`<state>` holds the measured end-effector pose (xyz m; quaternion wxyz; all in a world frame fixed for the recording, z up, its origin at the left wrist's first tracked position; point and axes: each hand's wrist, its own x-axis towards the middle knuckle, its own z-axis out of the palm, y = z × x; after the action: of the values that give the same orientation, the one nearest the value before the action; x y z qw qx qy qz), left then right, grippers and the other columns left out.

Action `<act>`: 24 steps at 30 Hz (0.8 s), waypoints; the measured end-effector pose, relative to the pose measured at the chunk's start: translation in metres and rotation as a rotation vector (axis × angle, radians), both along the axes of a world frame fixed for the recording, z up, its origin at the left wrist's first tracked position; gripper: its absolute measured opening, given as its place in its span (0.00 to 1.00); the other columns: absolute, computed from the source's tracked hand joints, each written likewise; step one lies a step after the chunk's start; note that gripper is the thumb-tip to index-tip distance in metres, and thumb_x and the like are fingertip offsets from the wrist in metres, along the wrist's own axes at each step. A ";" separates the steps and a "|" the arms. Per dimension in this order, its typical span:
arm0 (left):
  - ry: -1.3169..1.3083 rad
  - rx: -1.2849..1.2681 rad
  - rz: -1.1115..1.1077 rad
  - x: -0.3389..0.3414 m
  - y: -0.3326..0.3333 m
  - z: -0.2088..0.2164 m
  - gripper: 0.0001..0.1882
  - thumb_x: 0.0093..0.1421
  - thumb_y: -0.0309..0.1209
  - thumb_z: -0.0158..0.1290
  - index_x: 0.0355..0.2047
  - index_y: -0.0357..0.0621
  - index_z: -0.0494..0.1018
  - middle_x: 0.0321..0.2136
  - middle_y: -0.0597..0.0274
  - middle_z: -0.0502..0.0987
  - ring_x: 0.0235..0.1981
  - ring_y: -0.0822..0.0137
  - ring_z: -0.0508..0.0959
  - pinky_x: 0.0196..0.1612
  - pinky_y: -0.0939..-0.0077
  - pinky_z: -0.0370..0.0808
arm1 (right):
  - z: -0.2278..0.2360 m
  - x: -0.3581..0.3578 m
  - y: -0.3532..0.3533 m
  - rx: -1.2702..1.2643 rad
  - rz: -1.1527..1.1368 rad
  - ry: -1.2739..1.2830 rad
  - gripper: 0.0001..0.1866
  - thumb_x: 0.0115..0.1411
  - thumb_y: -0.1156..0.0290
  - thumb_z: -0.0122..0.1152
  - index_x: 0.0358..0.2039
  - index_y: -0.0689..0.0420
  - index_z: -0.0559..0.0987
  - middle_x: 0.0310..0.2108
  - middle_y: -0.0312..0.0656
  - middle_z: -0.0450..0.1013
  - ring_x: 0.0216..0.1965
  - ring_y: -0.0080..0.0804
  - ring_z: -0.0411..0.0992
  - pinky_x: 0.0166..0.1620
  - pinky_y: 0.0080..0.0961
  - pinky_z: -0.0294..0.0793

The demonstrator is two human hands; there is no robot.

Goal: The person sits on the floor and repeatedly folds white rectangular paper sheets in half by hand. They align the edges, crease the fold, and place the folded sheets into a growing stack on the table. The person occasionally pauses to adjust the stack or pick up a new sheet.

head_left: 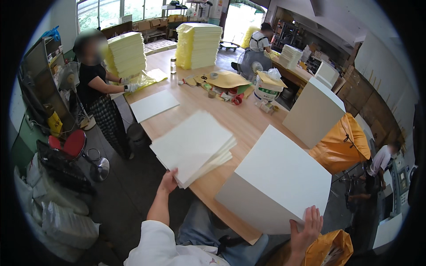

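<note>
My left hand [168,181] pinches the near left corner of a slightly fanned stack of white sheets [195,144]. The top sheets are blurred at their far edge, and some of the stack overhangs the table's near edge. To the right, my right hand [307,227] lies against the near right corner of a tall white block-like stack [284,173], fingers stretched over its top edge and thumb apart on its side. A single flat white sheet or thin pile [154,105] rests farther off at the table's left edge.
The wooden table [164,66] carries tall yellow-wrapped stacks [199,45], a spray can [173,65], tape rolls and a white bucket [267,88]. A second white stack [313,113] and orange sacks [344,144] stand right. A co-worker [95,80] handles yellow film; two other people are farther away.
</note>
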<state>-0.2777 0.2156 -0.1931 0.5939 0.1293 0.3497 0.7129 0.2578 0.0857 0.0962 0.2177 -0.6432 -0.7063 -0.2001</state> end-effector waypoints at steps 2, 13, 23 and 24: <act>0.021 -0.178 -0.010 0.011 0.001 -0.025 0.29 0.70 0.28 0.53 0.69 0.39 0.60 0.62 0.52 0.73 0.61 0.51 0.75 0.65 0.53 0.72 | -0.002 0.001 -0.004 -0.003 -0.018 -0.018 0.37 0.62 0.42 0.66 0.62 0.57 0.75 0.64 0.51 0.72 0.67 0.54 0.66 0.70 0.57 0.58; 0.041 -0.257 -0.121 -0.004 0.021 -0.035 0.27 0.75 0.36 0.46 0.68 0.33 0.62 0.61 0.50 0.74 0.62 0.48 0.74 0.64 0.43 0.71 | 0.001 0.001 -0.006 -0.004 -0.038 -0.035 0.38 0.64 0.37 0.61 0.60 0.57 0.76 0.62 0.51 0.73 0.66 0.56 0.68 0.69 0.59 0.60; 1.015 -0.298 0.540 0.030 0.000 0.039 0.15 0.63 0.20 0.52 0.51 0.33 0.73 0.47 0.54 0.79 0.51 0.59 0.80 0.59 0.67 0.75 | -0.020 0.034 -0.024 0.330 0.013 1.158 0.24 0.70 0.55 0.58 0.53 0.64 0.76 0.50 0.47 0.76 0.54 0.38 0.74 0.59 0.35 0.71; 0.872 -0.036 0.568 0.035 0.003 0.085 0.14 0.64 0.18 0.50 0.50 0.34 0.74 0.48 0.53 0.79 0.52 0.60 0.80 0.60 0.68 0.74 | -0.011 0.024 -0.015 0.266 0.055 1.435 0.22 0.70 0.57 0.57 0.52 0.64 0.76 0.48 0.42 0.75 0.51 0.29 0.72 0.55 0.28 0.70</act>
<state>-0.2424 0.2186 -0.1084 0.1782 0.3040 0.5980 0.7198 0.2823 0.0707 0.0850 0.7080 -0.5664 -0.3755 0.1921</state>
